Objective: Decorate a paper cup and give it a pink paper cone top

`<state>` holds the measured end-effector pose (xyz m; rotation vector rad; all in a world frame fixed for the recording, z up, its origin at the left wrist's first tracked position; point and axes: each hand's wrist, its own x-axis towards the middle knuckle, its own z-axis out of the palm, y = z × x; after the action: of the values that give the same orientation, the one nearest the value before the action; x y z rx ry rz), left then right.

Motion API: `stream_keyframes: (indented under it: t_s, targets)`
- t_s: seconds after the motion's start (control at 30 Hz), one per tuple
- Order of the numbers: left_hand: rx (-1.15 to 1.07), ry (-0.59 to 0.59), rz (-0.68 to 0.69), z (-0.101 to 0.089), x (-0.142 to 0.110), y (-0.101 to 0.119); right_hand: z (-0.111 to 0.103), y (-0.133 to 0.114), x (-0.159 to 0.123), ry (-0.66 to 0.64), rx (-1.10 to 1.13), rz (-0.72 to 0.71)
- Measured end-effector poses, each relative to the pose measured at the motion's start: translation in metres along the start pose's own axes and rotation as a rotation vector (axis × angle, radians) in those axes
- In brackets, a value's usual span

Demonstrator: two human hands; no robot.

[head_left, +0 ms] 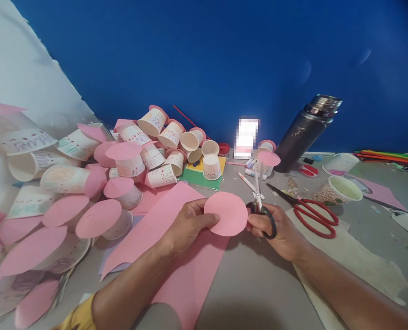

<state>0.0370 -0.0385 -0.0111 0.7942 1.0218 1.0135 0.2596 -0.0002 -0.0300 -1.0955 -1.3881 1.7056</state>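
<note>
**Pink paper, deep blue wall (204,59)**

The disc (226,214) in the left hand (192,224) is plain pink, matching the sheet (186,275) beneath that hand. The scissors (258,197) in the right hand (286,231) pair black handles with silvery blades. Left of the left hand, white cups (160,176) show red specks and purple or green scrawls, with pink paper pieces (99,218) on many. Right of the right hand, a patterned cup (334,195) has brown and green motifs and a pale green inside; other scissors (299,202) have red handles and dark blades. The left sleeve (82,316) is yellow with brown markings.

Open tabletop (252,279) centre, cups (130,166) left, red-handled scissors (298,202) right
</note>
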Motion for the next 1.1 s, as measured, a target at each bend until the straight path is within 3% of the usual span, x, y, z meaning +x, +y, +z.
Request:
stream_keyframes:
  t_s: [0.1, 0.17, 0.5, 0.67, 0.97, 1.1]
  targets:
    - [-0.067, -0.058, -0.038, -0.001, -0.002, 0.001, -0.004, -0.002, 0.002, 0.164, -0.007, -0.13]
    - [-0.114, -0.13, -0.076, -0.001, -0.002, 0.001, -0.004, -0.002, 0.001, 0.195, -0.081, -0.233]
    - [-0.257, -0.222, -0.205, -0.001, 0.004, -0.006, 0.005, -0.002, -0.013, -0.061, -0.335, -0.482]
    - [-0.235, -0.272, -0.238, 0.001, 0.002, -0.009, 0.003, 0.005, -0.016, -0.086, -0.423, -0.559]
    - [-0.025, -0.329, 0.059, 0.002, -0.005, -0.009, 0.003, 0.006, -0.01, 0.235, -0.513, -0.6]
    - [0.332, -0.125, 0.312, 0.009, -0.008, -0.009, 0.0, 0.008, -0.009, 0.199, -0.525, -0.67]
